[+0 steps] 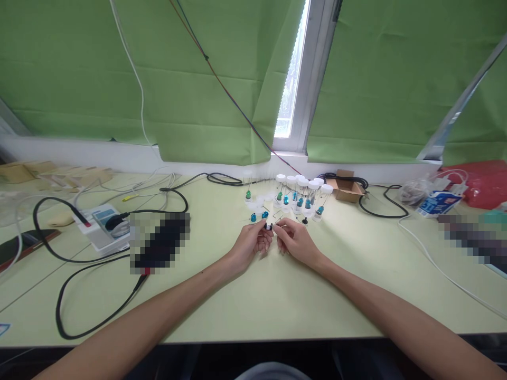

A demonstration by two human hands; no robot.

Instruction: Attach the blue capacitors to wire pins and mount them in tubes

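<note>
My left hand [250, 244] is closed in a pinch on a small black-and-white part [269, 227], too small to name. The fingertips of my right hand [296, 240] close on its other end. Just beyond my fingers lie a blue metallic piece [265, 215] and another blue piece [253, 217]. Thin L-shaped hex keys [278, 217] rest near them. To the right of these, a small black piece [304, 220] stands on the table. Behind it are several clear tubes with white caps [302, 182], holding blue or green parts on thin stems.
The pale table [277, 301] runs to a wall with green blinds [206, 105]. An open cardboard box [348, 190] sits behind the tubes to the right. Black cables [63, 316], a white power strip [105, 227] and a pixelated dark object [160, 243] lie left. A blue-and-white package [439, 203] is far right.
</note>
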